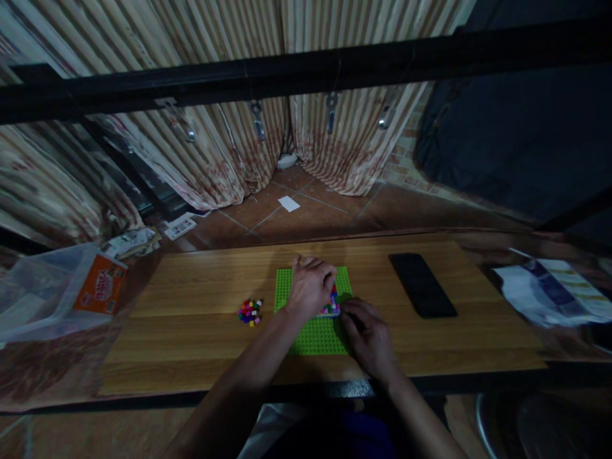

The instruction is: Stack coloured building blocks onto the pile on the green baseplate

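In the head view, a multicoloured block panel [333,305] lies on the green baseplate [319,343] at the table's [191,319] centre, the left hand [313,284] bent over it, the right [370,335] at its four o'clock corner; whether either grip pinches anything, I cannot tell. Sweeping the left forearm toward nine o'clock could scatter the loose cubes [249,311]. Beyond them, a clear bin's [57,274] contents are indistinct.
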The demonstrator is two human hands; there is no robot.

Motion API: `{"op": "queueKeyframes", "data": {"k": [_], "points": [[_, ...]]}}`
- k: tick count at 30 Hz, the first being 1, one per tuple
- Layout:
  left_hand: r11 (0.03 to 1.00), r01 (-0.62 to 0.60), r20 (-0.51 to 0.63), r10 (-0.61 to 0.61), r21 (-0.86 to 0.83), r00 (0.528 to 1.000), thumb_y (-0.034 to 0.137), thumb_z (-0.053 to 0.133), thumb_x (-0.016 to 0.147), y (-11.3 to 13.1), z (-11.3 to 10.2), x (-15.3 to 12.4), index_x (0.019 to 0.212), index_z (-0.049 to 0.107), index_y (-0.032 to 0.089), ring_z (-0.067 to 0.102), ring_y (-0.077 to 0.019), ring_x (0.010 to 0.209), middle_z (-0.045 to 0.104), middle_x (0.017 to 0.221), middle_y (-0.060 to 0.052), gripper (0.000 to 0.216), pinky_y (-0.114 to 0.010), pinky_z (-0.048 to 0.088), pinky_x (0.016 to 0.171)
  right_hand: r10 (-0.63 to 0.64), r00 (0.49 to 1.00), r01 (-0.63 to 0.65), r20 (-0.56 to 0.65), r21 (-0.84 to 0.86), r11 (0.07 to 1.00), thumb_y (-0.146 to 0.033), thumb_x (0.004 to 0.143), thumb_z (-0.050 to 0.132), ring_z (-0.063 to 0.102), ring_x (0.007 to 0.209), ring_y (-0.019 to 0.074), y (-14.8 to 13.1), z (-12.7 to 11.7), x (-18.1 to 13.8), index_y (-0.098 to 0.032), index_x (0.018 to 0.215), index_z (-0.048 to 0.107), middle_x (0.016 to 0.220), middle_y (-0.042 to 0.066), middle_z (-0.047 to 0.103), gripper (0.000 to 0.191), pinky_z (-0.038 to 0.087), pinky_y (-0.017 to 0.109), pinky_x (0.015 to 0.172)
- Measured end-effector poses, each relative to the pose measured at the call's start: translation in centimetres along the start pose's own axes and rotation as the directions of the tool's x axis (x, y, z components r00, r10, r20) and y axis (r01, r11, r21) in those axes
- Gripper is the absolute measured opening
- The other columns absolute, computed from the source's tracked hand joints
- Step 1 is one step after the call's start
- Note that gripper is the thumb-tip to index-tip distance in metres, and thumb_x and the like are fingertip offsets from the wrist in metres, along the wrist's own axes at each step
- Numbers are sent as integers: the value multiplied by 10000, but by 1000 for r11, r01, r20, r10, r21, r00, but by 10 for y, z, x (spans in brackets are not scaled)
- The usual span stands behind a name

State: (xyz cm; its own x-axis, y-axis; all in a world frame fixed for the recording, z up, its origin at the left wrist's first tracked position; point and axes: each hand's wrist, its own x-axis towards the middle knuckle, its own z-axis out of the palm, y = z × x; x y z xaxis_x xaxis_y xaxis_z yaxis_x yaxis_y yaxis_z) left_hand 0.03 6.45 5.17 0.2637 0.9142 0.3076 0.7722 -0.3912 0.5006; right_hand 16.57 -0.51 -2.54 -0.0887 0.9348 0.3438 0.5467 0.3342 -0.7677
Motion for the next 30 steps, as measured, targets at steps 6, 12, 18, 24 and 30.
{"op": "queueKeyframes", "data": {"k": [6,12,18,24,30], "points": [[1000,15,-2,-15,5,1000,171,579,876,0,4,0,888,677,241,624,-206,962,736,916,-9,121,-477,305,1078,-7,1000,7,5,9,1000,-328,925,547,636,1019,244,0,0,0,-233,987,700,1051,87,696,190,514,451,911],[998,47,-2,-48,-49,999,157,604,839,-2,7,3,901,699,251,653,-203,952,753,936,-3,147,-465,341,1075,-13,1000,13,8,5,1000,-331,925,545,642,1018,249,-1,-1,0,-237,981,704,1047,87,699,192,519,461,914],[992,76,10,-75,-104,997,133,601,817,0,5,5,987,731,265,665,-206,979,765,960,-3,251,-444,396,1045,-18,1000,18,-14,-6,1000,-338,924,536,650,1015,259,-2,-1,0,-236,974,711,1043,97,705,209,526,476,914],[982,127,16,-126,-139,992,118,618,782,0,6,9,956,752,256,687,-206,939,773,910,2,259,-426,440,1009,-3,1000,3,-19,10,1000,-335,921,551,642,1028,255,-2,0,0,-235,972,707,1052,95,705,192,524,471,920],[981,126,40,-122,-145,992,134,626,786,-2,3,11,940,755,266,698,-201,934,779,900,14,241,-413,446,1018,-11,1000,11,-13,1,1000,-339,929,532,654,1005,258,-2,0,0,-235,960,713,1018,91,716,211,524,477,914]]}}
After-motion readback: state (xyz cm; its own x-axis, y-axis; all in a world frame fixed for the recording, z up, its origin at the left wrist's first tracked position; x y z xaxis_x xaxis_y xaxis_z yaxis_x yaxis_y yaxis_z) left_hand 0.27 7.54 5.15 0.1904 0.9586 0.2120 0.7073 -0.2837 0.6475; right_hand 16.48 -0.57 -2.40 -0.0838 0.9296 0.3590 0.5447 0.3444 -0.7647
